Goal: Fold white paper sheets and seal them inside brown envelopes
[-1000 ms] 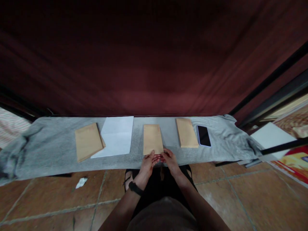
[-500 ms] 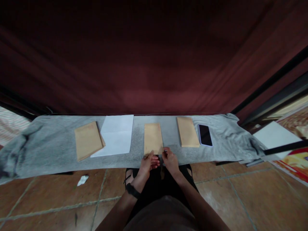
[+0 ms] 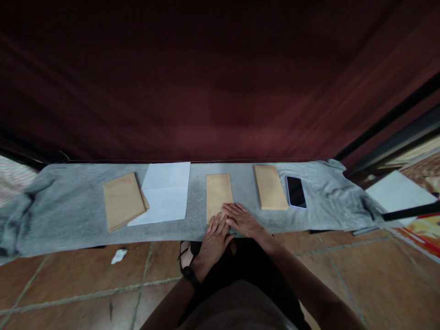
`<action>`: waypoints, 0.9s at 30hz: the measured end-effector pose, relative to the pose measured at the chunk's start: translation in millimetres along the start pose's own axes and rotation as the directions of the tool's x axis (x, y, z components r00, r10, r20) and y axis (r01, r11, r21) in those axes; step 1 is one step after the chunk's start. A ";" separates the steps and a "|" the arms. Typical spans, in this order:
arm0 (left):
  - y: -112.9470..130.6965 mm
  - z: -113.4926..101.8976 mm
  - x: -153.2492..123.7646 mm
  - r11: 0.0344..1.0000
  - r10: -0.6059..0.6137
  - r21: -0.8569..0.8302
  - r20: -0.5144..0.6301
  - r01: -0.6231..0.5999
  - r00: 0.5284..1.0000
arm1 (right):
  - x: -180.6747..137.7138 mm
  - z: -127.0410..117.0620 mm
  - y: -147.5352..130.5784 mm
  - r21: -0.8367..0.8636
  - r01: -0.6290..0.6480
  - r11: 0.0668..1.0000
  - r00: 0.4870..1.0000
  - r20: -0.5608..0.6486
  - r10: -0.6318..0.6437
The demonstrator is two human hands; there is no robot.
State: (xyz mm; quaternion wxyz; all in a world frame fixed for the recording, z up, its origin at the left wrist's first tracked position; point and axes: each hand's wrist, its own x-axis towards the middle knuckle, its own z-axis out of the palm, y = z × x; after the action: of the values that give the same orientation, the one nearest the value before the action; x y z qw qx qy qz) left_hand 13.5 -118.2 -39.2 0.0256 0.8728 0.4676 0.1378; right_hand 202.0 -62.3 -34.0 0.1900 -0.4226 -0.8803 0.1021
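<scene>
A brown paper envelope [image 3: 219,190] lies flat on the grey cloth, straight in front of me. Over its near end my left hand [image 3: 215,238] rests palm down, fingers stretched out. My right hand [image 3: 242,220] is also laid flat on that end, coming in from the right, its fingertips close to those of my left. Neither hand grips anything. The envelope's near edge is hidden under the hands.
Grey cloth [image 3: 79,233] covers the narrow table. To the left are a stack of brown envelopes [image 3: 123,201] and white paper sheets [image 3: 167,192]. A thicker envelope stack [image 3: 271,188] and a phone [image 3: 296,192] lie to the right. Behind hangs a dark red curtain [image 3: 220,105].
Both hands have turned from holding the envelope's near edge to lying flat on top of it. The right hand has moved up and leftward over the paper.
</scene>
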 end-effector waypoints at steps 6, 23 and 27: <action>0.1 -2.2 2.1 0.999 -0.007 0.032 0.010 0.007 1.000 | 39.3 6.1 39.7 -0.015 -0.014 1.000 1.000 -0.023 0.014; -0.2 -1.0 -1.2 0.997 0.011 0.080 0.026 -0.013 1.000 | 118.6 15.8 92.6 -0.134 -0.120 0.984 0.991 0.048 0.127; 0.2 -0.2 -2.4 0.992 0.014 0.124 0.022 -0.016 1.000 | 126.2 22.3 95.9 -0.204 -0.079 0.976 0.997 0.007 0.082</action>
State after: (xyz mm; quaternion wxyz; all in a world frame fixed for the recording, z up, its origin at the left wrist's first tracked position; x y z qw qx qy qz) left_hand 12.3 -120.3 -39.5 -0.0247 0.8775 0.4684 0.0994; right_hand 188.2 95.7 -55.5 0.1345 -0.4743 -0.8697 0.0223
